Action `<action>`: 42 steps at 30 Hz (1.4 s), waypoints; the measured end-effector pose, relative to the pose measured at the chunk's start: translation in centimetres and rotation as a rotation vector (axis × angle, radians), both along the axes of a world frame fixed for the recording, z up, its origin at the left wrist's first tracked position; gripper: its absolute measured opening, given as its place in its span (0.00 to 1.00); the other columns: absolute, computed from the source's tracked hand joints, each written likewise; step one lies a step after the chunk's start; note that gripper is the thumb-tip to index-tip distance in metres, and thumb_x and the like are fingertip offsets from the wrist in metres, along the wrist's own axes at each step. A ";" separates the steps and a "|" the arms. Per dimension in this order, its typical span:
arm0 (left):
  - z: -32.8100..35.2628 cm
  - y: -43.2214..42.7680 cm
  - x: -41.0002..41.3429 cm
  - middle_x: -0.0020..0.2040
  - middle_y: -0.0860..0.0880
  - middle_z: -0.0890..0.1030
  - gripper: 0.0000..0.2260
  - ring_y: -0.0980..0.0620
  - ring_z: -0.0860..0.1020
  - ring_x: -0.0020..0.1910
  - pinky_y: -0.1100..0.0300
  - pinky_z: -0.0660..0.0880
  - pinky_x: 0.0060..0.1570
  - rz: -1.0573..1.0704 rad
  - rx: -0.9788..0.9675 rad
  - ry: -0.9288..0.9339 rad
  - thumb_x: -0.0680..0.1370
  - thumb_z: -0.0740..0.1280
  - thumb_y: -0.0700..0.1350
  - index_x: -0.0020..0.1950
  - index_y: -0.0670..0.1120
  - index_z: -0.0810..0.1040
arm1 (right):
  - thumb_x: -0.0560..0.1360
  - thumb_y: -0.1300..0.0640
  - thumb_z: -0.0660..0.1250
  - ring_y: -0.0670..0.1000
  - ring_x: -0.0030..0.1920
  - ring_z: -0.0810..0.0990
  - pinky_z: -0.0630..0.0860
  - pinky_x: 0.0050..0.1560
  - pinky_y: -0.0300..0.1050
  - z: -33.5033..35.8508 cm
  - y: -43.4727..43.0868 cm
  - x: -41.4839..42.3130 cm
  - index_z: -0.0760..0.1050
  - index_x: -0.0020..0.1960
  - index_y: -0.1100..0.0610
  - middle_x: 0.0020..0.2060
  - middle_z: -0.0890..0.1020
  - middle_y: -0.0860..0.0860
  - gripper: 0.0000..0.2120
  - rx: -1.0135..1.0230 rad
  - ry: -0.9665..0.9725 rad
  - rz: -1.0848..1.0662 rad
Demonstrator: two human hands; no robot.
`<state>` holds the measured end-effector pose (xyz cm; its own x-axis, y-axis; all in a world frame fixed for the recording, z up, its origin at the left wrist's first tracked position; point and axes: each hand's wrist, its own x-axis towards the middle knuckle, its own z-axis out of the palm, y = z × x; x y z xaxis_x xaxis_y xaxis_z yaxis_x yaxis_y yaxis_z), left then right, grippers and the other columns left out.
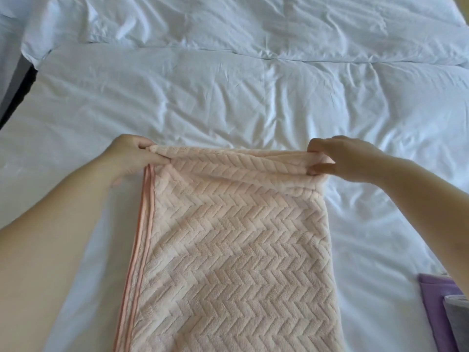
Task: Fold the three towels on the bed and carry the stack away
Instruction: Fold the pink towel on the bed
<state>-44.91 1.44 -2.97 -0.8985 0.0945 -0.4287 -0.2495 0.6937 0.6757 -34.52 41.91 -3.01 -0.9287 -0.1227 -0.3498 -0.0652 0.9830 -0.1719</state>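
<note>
Pink towel (228,250) lies on the white bed (228,97), herringbone texture up, at least two layers showing along the hem. It runs from both grips back toward the person and out of the bottom of the view.

Left hand (129,156): fingers curled tight, pinching the far left corner of the towel. The darker pink hem starts right at this grip and runs down the left side.

Right hand (347,158): fingers curled over and thumb under, pinching the far right corner. The cloth is bunched at the grip.

Between the two grips the far edge is lifted a little and rolls into a soft ridge. Below the grips the rest lies flat on the sheet.

Purple towel (431,295) is below the right grip, under the right forearm and apart from the pink one. Grey towel (459,318) lies on top of the purple one, cut off by the frame. Can't tell how either is folded.

Beyond both grips there is wrinkled white bedding, with a folded quilt edge (253,50) across the far side.
</note>
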 end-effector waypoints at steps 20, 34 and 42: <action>-3.4 -1.2 0.4 0.53 0.38 0.82 0.02 0.44 0.79 0.50 0.47 0.74 0.61 0.192 0.212 -0.143 0.76 0.70 0.41 0.48 0.44 0.81 | 0.68 0.65 0.74 0.49 0.43 0.78 0.73 0.45 0.28 -4.1 -1.7 -0.3 0.81 0.46 0.62 0.52 0.77 0.53 0.07 -0.511 0.222 -0.403; -0.8 -1.5 -1.6 0.35 0.48 0.85 0.05 0.56 0.83 0.37 0.66 0.79 0.37 0.375 0.497 -0.172 0.74 0.66 0.29 0.46 0.37 0.79 | 0.77 0.59 0.65 0.40 0.30 0.70 0.67 0.37 0.37 2.3 1.8 -5.0 0.72 0.42 0.49 0.31 0.74 0.42 0.07 -0.782 -0.239 -0.266; -0.6 -1.4 -2.3 0.36 0.44 0.85 0.05 0.52 0.84 0.38 0.65 0.79 0.37 0.330 0.510 -0.199 0.73 0.65 0.28 0.45 0.34 0.78 | 0.67 0.35 0.66 0.42 0.44 0.74 0.66 0.46 0.39 2.1 1.0 -5.8 0.76 0.43 0.38 0.42 0.75 0.41 0.09 -0.251 -0.268 -0.089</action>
<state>-47.25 0.01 -3.56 -0.8232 0.0625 -0.5644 -0.5495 0.1626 0.8195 -40.33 42.87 -0.95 -0.8191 -0.1581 -0.5514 0.0990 0.9079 -0.4074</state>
